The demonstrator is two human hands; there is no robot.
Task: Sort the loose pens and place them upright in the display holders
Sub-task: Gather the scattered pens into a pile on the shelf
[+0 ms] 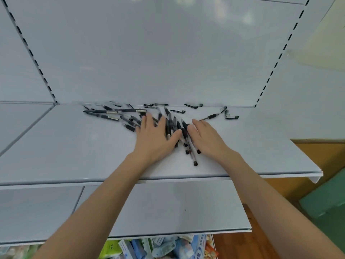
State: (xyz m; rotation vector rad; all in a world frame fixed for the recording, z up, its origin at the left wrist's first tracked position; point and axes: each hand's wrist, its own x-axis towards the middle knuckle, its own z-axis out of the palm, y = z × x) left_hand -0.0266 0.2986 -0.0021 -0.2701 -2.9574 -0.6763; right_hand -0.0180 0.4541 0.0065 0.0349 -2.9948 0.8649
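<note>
both hands flat on the pale grey metal shelf (74, 146), fingers spread and extended, gripping nothing. the left hand (155, 136) covers part of the loose black and clear plastic pens (175, 128), so the ones under its palm and fingers can't be counted. the right hand (207, 138) lies just beside the central bunch, its thumb side touching the pens. the bunch sits between the two hands, pens roughly parallel, caps toward the front edge. one long clear pen (192, 154) sticks out nearest the shelf's front lip.

more pens are scattered to the left, at (104, 114), some with white barcode stickers; print too small to read. a few separate black pen caps (231, 117) and single pens lie along the back edge against the grey back panel (168, 53), well apart from the hands. motion blur on the left fingertips.

below, a second grey shelf (168, 208) and under it a bin of packaged goods (168, 247), cut off by the frame bottom; blue pack has chinese characters, not legible. green box (326, 199) at right, partly cropped.

shelf surface left of the pens and in front of the hands is bare, open room to the front lip. slotted uprights (276, 62) run on both sides of the back panel.
</note>
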